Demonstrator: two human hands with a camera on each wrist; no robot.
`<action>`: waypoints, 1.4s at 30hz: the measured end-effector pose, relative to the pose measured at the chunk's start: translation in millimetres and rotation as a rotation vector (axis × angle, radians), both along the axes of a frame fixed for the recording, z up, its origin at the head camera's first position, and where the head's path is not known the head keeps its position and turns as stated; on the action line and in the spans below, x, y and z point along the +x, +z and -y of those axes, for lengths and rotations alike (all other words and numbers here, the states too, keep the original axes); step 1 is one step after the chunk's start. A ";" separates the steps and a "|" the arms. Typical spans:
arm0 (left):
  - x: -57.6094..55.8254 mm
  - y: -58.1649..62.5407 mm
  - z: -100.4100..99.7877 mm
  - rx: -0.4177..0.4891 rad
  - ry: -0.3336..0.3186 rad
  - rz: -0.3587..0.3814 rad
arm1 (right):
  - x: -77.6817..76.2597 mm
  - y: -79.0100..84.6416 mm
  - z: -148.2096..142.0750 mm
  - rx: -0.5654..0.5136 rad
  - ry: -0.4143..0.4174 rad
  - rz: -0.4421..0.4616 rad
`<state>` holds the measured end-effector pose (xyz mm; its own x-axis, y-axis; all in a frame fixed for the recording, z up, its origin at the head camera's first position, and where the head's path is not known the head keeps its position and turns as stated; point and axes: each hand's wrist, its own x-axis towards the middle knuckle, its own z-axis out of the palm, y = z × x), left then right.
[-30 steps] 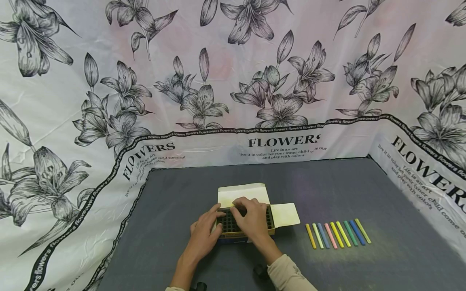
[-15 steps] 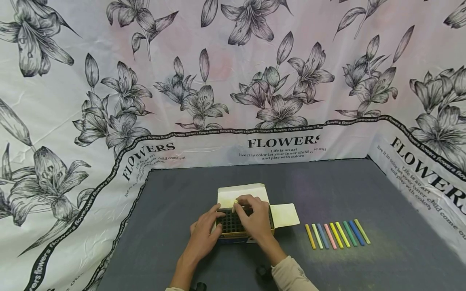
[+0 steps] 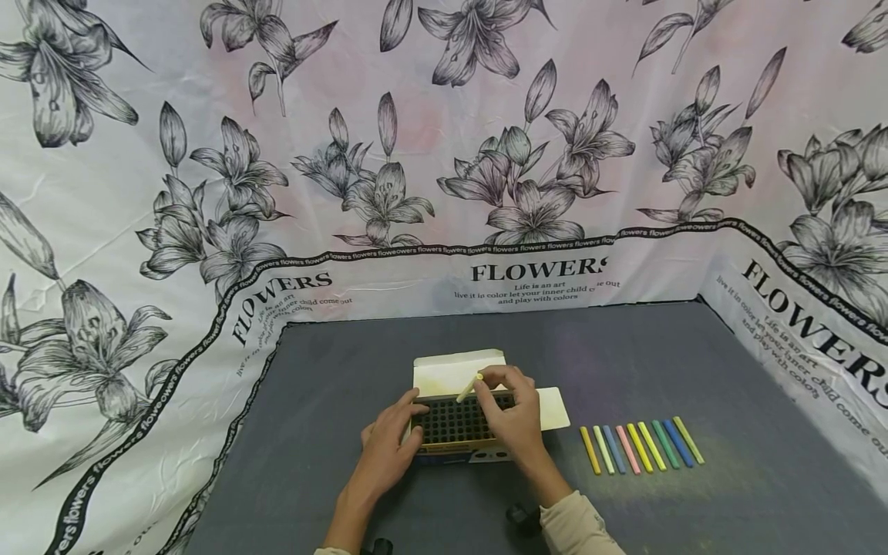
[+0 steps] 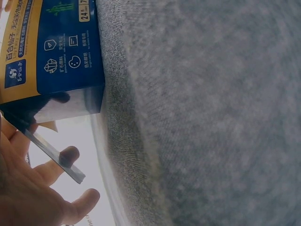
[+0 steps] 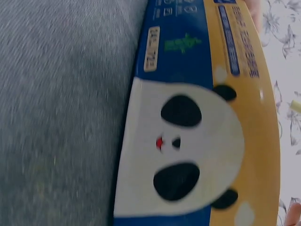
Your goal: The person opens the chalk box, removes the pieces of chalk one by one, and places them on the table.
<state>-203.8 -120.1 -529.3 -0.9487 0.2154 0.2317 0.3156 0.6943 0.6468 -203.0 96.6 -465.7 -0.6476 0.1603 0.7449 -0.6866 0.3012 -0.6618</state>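
Note:
A chalk box (image 3: 444,448) stands with its lid folded back and a dark grid of holes (image 3: 444,422) inside. Between right thumb and fingertips, my right hand (image 3: 516,416) pinches a pale yellow chalk stick (image 3: 468,388), tilted just above the grid. My left hand (image 3: 391,441) rests at the box's left end, fingers spread over its edge. In the left wrist view its fingers (image 4: 51,172) reach out around a side flap (image 4: 51,153) of the box. A printed panda covers the box front (image 5: 221,127) in the right wrist view, where most of my right hand is out of sight.
Several coloured chalk sticks (image 3: 645,448) lie in a row right of the box on the grey cloth (image 3: 333,362). The box's right flap (image 3: 554,408) sticks out towards them. A flower-printed curtain (image 3: 416,285) borders the back and sides.
My right hand has drawn the pale yellow chalk stick up from the back of the box and carried it right, baring more of the grid. My left hand has stayed put.

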 end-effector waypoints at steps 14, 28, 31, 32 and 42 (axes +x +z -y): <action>-0.3 -1.6 1.6 0.003 -0.008 -0.011 | 6.1 -3.5 -48.7 -0.021 -0.009 0.019; -0.1 0.2 0.0 0.005 -0.003 0.002 | 8.3 -28.8 -126.3 -0.047 -0.106 0.075; -0.7 -0.3 -0.8 0.004 -0.006 0.009 | 18.8 -17.9 -137.0 -0.049 -0.140 0.102; -1.0 -0.6 -1.0 0.004 -0.008 0.010 | 21.7 -15.6 -141.3 -0.046 -0.149 0.109; -2.2 -1.1 -1.1 0.000 0.005 0.023 | 17.4 -47.9 -215.1 0.065 -0.301 0.089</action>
<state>-206.0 -119.0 -530.4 -0.9550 0.2103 0.2093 0.2966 0.6962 0.6537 -185.5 311.7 -513.6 -0.6412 0.3088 0.7025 -0.5005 0.5256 -0.6879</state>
